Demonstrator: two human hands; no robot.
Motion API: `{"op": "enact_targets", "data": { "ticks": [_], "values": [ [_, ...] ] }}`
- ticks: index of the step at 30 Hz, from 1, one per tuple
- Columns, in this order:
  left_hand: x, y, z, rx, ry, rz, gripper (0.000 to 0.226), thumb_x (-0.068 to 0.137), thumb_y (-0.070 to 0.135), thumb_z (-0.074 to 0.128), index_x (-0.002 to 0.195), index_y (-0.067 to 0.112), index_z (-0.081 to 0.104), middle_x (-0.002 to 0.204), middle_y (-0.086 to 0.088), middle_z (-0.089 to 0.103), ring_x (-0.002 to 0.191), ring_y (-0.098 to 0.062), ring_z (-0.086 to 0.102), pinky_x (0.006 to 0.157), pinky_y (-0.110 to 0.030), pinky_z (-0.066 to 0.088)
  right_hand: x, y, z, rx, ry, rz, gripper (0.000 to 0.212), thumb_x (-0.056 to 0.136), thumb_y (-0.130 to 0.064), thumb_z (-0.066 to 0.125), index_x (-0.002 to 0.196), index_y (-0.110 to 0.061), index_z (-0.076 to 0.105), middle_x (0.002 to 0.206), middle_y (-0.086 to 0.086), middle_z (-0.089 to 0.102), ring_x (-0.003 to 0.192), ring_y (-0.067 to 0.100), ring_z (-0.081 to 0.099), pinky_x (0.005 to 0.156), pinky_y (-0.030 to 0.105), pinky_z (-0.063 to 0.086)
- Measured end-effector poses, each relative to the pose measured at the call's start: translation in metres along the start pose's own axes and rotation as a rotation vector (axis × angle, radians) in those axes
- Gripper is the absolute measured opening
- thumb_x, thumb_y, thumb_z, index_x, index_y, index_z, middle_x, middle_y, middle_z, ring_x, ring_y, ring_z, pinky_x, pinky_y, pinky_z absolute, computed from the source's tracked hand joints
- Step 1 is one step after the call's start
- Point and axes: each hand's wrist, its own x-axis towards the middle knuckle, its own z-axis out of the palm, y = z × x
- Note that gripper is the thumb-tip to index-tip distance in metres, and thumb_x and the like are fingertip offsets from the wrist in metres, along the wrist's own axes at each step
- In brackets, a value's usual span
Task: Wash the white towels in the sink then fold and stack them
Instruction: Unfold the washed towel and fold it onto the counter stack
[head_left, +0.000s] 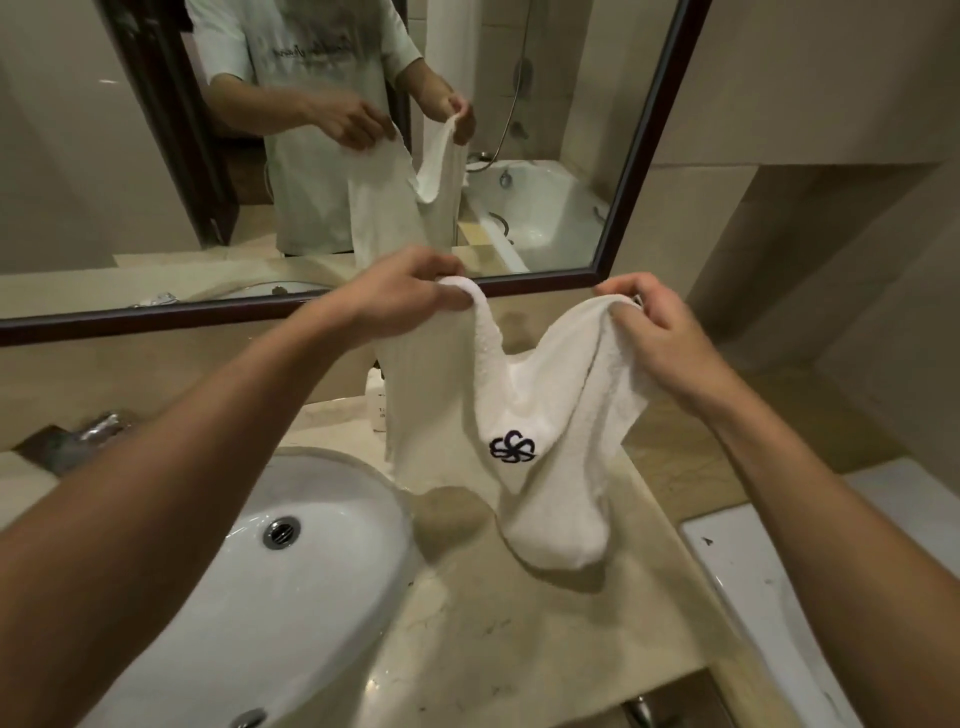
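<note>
My left hand (400, 296) fingers pinch one top corner of the white towel (524, 415); right hand (654, 332) fingers pinch the other. Towel hangs slack between them, above the bench (519, 634) just right of the sink (291, 571), logo facing me. Likely spreading it to line up edges for folding. Bench is beige marble, small bottle (376, 400) by the back edge behind the towel. Mirror (623, 171) shows a bathtub.
</note>
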Motion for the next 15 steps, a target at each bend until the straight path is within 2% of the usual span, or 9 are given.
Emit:
{"op": "enact_targets", "data": {
  "ticks": [3, 5, 8, 12, 14, 15],
  "values": [
    [0.001, -0.005, -0.006, 0.079, -0.02, 0.029, 0.011, 0.097, 0.017, 0.061, 0.1, 0.023, 0.071, 0.092, 0.007, 0.067, 0.084, -0.004, 0.057, 0.072, -0.02, 0.042, -0.006, 0.002, -0.013, -0.116, -0.191, 0.003, 0.028, 0.106, -0.023, 0.046, 0.133, -0.021, 0.054, 0.113, -0.014, 0.057, 0.1, -0.006, 0.054, 0.088, 0.018, 0.045],
    [0.0, -0.012, -0.015, 0.112, -0.036, 0.006, 0.016, 0.097, 0.013, 0.06, 0.099, 0.027, 0.069, 0.093, 0.01, 0.066, 0.088, -0.005, 0.058, 0.073, -0.02, 0.042, -0.01, 0.007, -0.024, -0.254, -0.325, 0.017, 0.033, 0.104, -0.028, 0.05, 0.135, -0.019, 0.055, 0.12, -0.009, 0.06, 0.106, 0.001, 0.057, 0.094, 0.026, 0.048],
    [-0.003, -0.028, -0.031, 0.118, 0.071, -0.056, 0.021, 0.097, 0.01, 0.058, 0.092, 0.028, 0.068, 0.094, 0.005, 0.065, 0.09, -0.013, 0.058, 0.077, -0.028, 0.042, -0.016, 0.017, -0.044, -0.343, -0.465, 0.085, 0.034, 0.099, -0.033, 0.057, 0.129, -0.019, 0.062, 0.12, -0.007, 0.065, 0.106, 0.009, 0.063, 0.095, 0.035, 0.053],
    [-0.004, -0.051, -0.043, 0.193, 0.293, -0.178, 0.014, 0.097, 0.014, 0.06, 0.098, 0.018, 0.074, 0.103, -0.01, 0.065, 0.096, -0.025, 0.057, 0.081, -0.037, 0.047, -0.026, 0.035, -0.066, -0.396, -0.446, 0.106, 0.01, 0.096, -0.028, 0.064, 0.103, -0.022, 0.067, 0.096, -0.002, 0.068, 0.088, 0.017, 0.067, 0.078, 0.04, 0.057],
    [0.0, -0.058, -0.041, 0.422, 0.385, -0.194, 0.013, 0.094, 0.02, 0.066, 0.102, 0.021, 0.077, 0.1, -0.007, 0.055, 0.096, -0.024, 0.046, 0.084, -0.04, 0.044, -0.029, 0.04, -0.068, -0.427, -0.387, 0.024, 0.004, 0.097, -0.026, 0.063, 0.094, -0.027, 0.065, 0.09, -0.004, 0.067, 0.083, 0.016, 0.064, 0.074, 0.044, 0.053],
    [0.001, -0.06, -0.038, 0.568, 0.43, -0.199, 0.014, 0.093, 0.025, 0.068, 0.102, 0.024, 0.078, 0.099, -0.005, 0.051, 0.095, -0.025, 0.042, 0.084, -0.04, 0.04, -0.03, 0.041, -0.066, -0.426, -0.356, -0.024, 0.009, 0.098, -0.024, 0.062, 0.093, -0.031, 0.065, 0.089, -0.008, 0.067, 0.083, 0.012, 0.063, 0.073, 0.042, 0.052]
  ]
}}
